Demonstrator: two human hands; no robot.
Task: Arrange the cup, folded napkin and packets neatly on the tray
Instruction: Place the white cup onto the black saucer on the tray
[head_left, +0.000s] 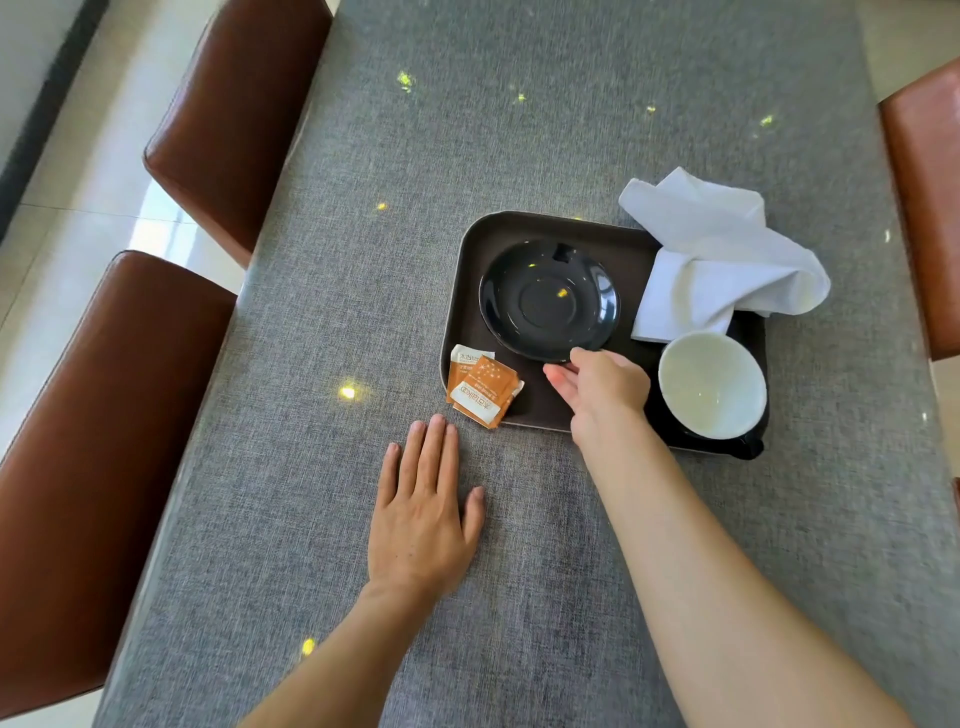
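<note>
Pinching saucer rim — right hand, packets angled off tray corner

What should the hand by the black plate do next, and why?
Probably slide the saucer toward the tray's middle. The right hand already touches its near rim, and the saucer is bare while the cup sits apart at the tray's right end. The napkin hangs over the far edge, and the packets overlap the left edge.
</note>
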